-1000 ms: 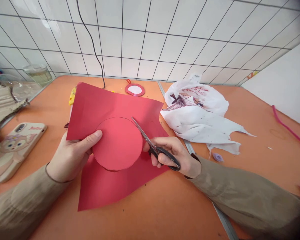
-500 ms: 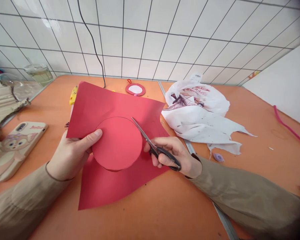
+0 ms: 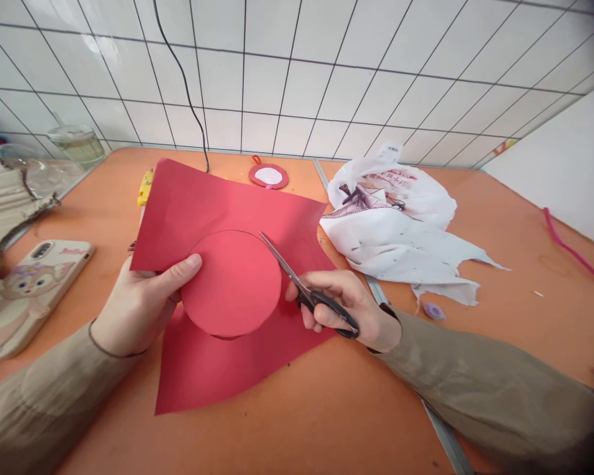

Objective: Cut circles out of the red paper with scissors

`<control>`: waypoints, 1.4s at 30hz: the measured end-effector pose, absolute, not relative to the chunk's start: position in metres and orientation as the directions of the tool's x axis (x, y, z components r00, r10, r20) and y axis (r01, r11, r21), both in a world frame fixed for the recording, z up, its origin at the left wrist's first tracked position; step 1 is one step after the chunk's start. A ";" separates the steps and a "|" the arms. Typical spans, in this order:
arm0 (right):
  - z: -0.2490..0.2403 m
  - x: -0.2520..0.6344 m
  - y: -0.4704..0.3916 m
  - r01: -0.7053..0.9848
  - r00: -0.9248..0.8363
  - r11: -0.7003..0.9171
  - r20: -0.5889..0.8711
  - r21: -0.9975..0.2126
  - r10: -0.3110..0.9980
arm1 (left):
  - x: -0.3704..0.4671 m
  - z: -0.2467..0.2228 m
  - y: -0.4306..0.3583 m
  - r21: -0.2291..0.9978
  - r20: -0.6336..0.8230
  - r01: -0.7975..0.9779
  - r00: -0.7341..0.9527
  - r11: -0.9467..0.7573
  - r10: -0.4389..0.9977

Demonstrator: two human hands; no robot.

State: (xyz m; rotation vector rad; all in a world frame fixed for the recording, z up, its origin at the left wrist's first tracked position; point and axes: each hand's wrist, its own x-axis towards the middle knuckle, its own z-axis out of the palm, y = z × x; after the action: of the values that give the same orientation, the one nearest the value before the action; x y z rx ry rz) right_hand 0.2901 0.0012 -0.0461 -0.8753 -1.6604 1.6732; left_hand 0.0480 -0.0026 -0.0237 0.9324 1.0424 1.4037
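Observation:
A sheet of red paper [image 3: 218, 204] is raised above the orange table, with a round disc [image 3: 232, 284] outlined in its middle; part of the disc's edge is cut free. My left hand [image 3: 138, 297] pinches the sheet at its left side, thumb lying on the disc's rim and the other fingers hidden underneath. Black-handled scissors [image 3: 290, 270] sit in my right hand [image 3: 341, 303], fingers wrapped round the handles. Their blades look closed and lie along the disc's upper right edge, tip pointing up and left.
Behind the paper lies a small red ring with a white centre [image 3: 268, 176]. A crumpled white plastic bag [image 3: 391, 224] and a purple roll [image 3: 434, 311] are at right, a pink pipe cleaner [image 3: 569, 244] farther out. At left lie a phone [image 3: 39, 290] and a lidded cup [image 3: 76, 145].
Hardly anything differs. The paper and my left hand have shifted very slightly; the scissors keep their place at the disc's edge.

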 end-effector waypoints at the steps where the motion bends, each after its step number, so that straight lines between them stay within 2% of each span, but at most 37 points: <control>1: -0.046 0.290 0.001 0.028 -0.588 -0.021 -0.034 -0.999 0.808 | 0.048 -0.024 -0.003 0.954 -0.013 -0.299 -0.088 -0.014 0.996; 9: -0.043 0.289 0.000 0.038 -0.593 -0.037 -0.052 -0.999 0.804 | 0.043 -0.026 -0.004 0.963 0.002 -0.271 -0.033 -0.011 0.999; 17: -0.046 0.290 0.000 0.037 -0.587 -0.007 -0.027 -0.999 0.809 | 0.047 -0.025 -0.003 0.954 -0.008 -0.299 -0.099 -0.022 0.995; 42: -0.043 0.289 0.000 0.018 -0.604 -0.054 -0.053 -0.998 0.795 | 0.047 -0.024 -0.006 0.955 -0.024 -0.296 -0.082 -0.002 0.996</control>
State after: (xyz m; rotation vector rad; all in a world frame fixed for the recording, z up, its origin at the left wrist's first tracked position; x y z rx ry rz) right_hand 0.2895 0.0000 -0.0430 -0.8713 -1.6430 1.7182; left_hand 0.0465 -0.0065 -0.0240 0.9351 1.0483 1.3896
